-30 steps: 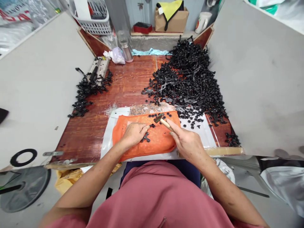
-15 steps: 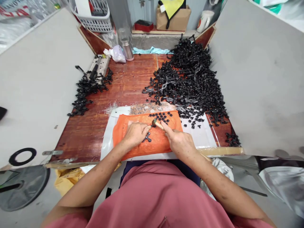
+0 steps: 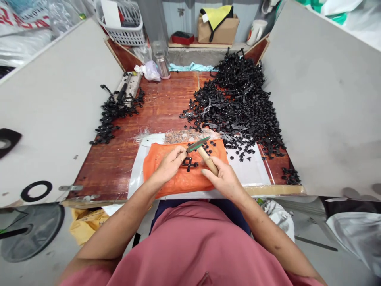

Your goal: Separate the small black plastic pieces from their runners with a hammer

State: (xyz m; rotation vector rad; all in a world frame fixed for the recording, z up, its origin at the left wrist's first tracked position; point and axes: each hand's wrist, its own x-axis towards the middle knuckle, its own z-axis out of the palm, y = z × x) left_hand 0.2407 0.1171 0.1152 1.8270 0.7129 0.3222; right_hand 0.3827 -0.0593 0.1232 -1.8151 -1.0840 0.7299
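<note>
My right hand [image 3: 224,180] is closed round the wooden handle of a small knife [image 3: 203,150], whose greenish blade points up and left. My left hand [image 3: 169,163] pinches a black plastic sprue piece [image 3: 189,163] and holds it on the orange cloth [image 3: 181,178]. The blade tip is just above that piece, close to my left fingertips. Several small black round parts [image 3: 208,147] lie loose at the cloth's far edge.
A big heap of black plastic sprues [image 3: 238,103] fills the right of the wooden table [image 3: 163,107]. A smaller heap [image 3: 111,115] lies at the left. White board walls [image 3: 321,91] stand on both sides. A basket [image 3: 125,24], jar [image 3: 162,63] and cardboard box [image 3: 218,26] are at the back.
My right hand has drawn back and raised the knife, so the blade now points up and left. My left hand has shifted the black piece slightly toward the far edge of the cloth.
</note>
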